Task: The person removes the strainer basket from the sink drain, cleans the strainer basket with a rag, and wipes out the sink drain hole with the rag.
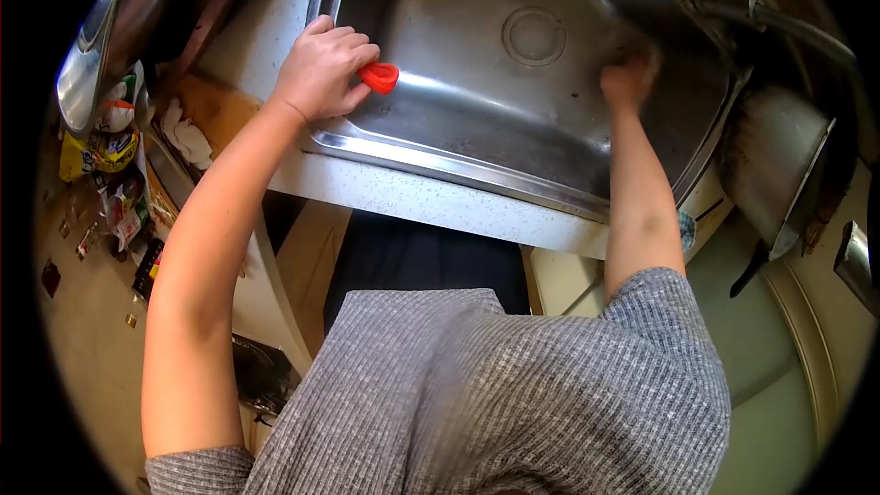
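My left hand (330,66) is closed around a small bright red object (379,78), above the left rim of the sink. Only the object's rounded end, which looks folded or hollow, sticks out past my thumb; its kind cannot be made out. Inside the right part of the stainless steel sink (495,142), my right hand (631,81) is low near the wall. Motion smears its fingers, so what they hold, if anything, does not show. A round drain (535,37) lies in the sink floor between the hands.
A faucet pipe (797,29) reaches in at the upper right. Beside the sink on the right leans a pot (770,160) with a dark handle. The speckled counter edge (440,206) runs along the front. Colourful packets (110,151) and a metal pan (87,64) are at left.
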The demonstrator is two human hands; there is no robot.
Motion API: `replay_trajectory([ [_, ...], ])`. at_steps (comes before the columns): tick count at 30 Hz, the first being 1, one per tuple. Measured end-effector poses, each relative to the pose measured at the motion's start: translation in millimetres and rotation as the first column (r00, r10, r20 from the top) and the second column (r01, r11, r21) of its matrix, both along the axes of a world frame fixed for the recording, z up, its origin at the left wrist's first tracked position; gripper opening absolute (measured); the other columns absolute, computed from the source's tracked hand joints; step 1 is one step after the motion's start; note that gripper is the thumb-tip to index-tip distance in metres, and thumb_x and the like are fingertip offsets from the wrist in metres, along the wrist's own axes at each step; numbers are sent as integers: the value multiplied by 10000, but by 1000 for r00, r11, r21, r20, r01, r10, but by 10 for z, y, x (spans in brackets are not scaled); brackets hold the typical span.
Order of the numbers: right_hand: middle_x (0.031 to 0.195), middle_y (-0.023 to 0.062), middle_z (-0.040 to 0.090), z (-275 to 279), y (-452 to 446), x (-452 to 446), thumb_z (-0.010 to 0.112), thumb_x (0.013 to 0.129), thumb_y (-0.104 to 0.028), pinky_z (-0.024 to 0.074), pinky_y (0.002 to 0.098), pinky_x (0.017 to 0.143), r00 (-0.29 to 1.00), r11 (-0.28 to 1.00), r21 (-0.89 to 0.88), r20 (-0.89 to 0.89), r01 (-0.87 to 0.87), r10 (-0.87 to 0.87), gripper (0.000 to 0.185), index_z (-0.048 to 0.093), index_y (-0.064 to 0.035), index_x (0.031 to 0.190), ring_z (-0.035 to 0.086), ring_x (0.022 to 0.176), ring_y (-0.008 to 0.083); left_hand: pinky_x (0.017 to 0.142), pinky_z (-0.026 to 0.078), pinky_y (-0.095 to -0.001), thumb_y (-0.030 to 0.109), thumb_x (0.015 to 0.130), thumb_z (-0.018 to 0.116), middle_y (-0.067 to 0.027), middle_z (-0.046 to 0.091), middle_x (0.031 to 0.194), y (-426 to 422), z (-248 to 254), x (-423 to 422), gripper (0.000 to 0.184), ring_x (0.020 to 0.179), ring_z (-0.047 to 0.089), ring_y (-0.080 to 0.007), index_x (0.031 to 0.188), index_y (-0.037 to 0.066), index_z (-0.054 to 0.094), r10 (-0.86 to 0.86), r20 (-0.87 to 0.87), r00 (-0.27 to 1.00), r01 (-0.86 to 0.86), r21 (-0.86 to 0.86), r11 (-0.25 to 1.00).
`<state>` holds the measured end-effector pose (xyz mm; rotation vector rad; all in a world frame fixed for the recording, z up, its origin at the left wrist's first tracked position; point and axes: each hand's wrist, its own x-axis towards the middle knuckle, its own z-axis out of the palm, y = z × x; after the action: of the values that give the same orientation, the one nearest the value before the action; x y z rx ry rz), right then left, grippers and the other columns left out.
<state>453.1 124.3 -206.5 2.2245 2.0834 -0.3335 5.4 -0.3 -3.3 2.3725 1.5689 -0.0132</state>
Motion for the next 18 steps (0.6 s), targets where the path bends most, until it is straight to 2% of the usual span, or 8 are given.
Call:
replay_trajectory([
  [3, 1552, 193, 277, 40, -142, -413, 585, 757, -124, 223, 409, 1183, 994, 989, -124, 53, -85, 92, 786, 299, -6, 1479, 257, 1437, 350, 811, 430, -321, 196, 667, 720, -16, 639, 796, 2, -10, 3, 166, 808, 616, -185, 792, 129, 633, -7, -3, 1000, 7, 18, 1000],
  [5, 1537, 200, 303, -287, -340, -555, 573, 766, -107, 246, 424, 1173, 960, 971, -18, -158, -237, 231, 745, 333, -4, 1463, 273, 1425, 366, 810, 430, -320, 194, 666, 720, -16, 639, 799, -6, -17, 0, 167, 807, 617, -183, 793, 130, 633, -14, -1, 1000, 14, 32, 999],
  [8, 1519, 201, 331, -137, -568, -911, 565, 778, -83, 282, 440, 1149, 843, 921, -34, -417, -389, 340, 701, 363, -12, 1445, 316, 1398, 371, 813, 432, -319, 192, 665, 719, -16, 641, 802, -2, -7, 3, 170, 811, 617, -182, 797, 128, 634, -7, 0, 1000, 7, 13, 1000],
  [11, 1500, 194, 360, 428, -485, -1119, 557, 793, -70, 311, 450, 1127, 861, 912, -307, -501, -273, 89, 634, 414, -26, 1409, 335, 1387, 364, 813, 432, -320, 192, 664, 720, -18, 641, 804, -6, -7, 6, 173, 815, 616, -184, 799, 127, 634, -6, 21, 1000, 5, 40, 999],
  [14, 1490, 232, 347, 417, -363, -1195, 572, 838, -74, 353, 425, 1095, 920, 969, -195, -386, -151, 66, 586, 424, -10, 1402, 374, 1355, 385, 813, 433, -318, 195, 666, 722, -20, 642, 807, 2, 12, 9, 177, 817, 617, -186, 806, 127, 638, -12, -21, 1000, 12, 4, 1000],
  [17, 1470, 214, 381, 90, -283, -1233, 597, 841, -113, 378, 440, 1075, 924, 949, 202, -249, -243, 290, 534, 478, -11, 1352, 408, 1321, 398, 812, 433, -317, 198, 669, 724, -20, 642, 808, -2, 0, 7, 181, 819, 617, -184, 814, 127, 643, -14, -23, 1000, 14, 19, 1000],
  [18, 1467, 204, 389, 26, -252, -1253, 589, 837, -115, 350, 446, 1095, 889, 924, 188, -263, -333, 374, 540, 473, -15, 1355, 390, 1339, 378, 813, 433, -317, 199, 670, 725, -20, 642, 808, -1, 7, 7, 183, 820, 618, -183, 817, 127, 645, -15, -32, 999, 15, 14, 1000],
])
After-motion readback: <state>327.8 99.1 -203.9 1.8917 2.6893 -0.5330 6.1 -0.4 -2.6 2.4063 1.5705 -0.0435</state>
